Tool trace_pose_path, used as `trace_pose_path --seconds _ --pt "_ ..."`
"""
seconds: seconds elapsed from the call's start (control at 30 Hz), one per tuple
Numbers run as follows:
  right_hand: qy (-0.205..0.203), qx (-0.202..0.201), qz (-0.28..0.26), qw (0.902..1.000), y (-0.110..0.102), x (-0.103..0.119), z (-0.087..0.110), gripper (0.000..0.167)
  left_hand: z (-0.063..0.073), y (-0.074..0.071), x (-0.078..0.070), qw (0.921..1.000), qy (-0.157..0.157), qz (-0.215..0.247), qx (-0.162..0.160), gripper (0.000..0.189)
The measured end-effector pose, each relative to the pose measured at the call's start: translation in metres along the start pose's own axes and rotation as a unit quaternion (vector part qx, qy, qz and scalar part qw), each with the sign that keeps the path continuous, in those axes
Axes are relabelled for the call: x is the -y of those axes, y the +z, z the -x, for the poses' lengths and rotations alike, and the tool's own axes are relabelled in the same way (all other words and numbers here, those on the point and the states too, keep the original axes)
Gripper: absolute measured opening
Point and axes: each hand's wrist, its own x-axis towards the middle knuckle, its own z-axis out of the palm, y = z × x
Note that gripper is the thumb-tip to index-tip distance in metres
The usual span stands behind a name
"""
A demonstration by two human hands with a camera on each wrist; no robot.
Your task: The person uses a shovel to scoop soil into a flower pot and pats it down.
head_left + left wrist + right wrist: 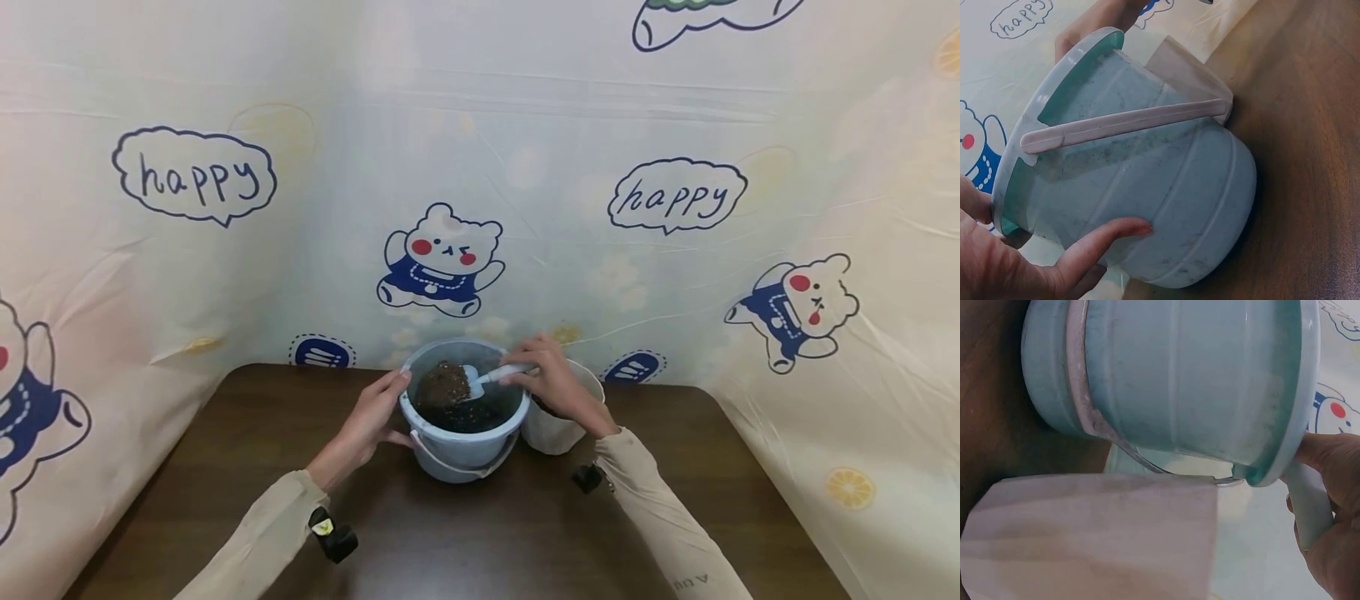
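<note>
A light blue bucket [459, 454] of dark soil stands on the table, its pale handle hanging down in front. My left hand [367, 421] grips its left side, fingers at the rim and thumb against the outer wall, as the left wrist view shows the thumb [1107, 240]. In my right hand [555, 379] is the handle of a small pale hand trowel [476, 383]. The trowel's blade is over the bucket's opening, beside a heap of brown soil [442, 385]. The right wrist view shows the fingers around the trowel handle [1310, 503]; the blade is hidden there.
Close against the bucket's right side stands a whitish pot [551, 432], partly under my right forearm. The dark brown wooden table [480, 542] meets a printed cloth backdrop [555, 275] at its far edge.
</note>
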Motion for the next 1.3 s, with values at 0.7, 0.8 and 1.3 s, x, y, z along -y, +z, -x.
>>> trace_pose_path --seconds 0.7,0.8,1.3 --pt "0.043 -0.015 0.01 0.9989 -0.046 -0.008 0.014 0.022 0.0 -0.003 -0.001 1.0 0.0 -0.001 0.007 0.06" --pt "0.05 -0.017 0.01 0.9986 -0.052 -0.009 0.018 0.024 0.001 -0.003 0.0 1.0 0.001 0.001 0.008 0.06" --pt "0.055 -0.058 0.067 0.9945 -0.082 -0.027 0.054 0.029 0.001 -0.002 0.001 1.0 0.004 0.005 0.0 0.06"
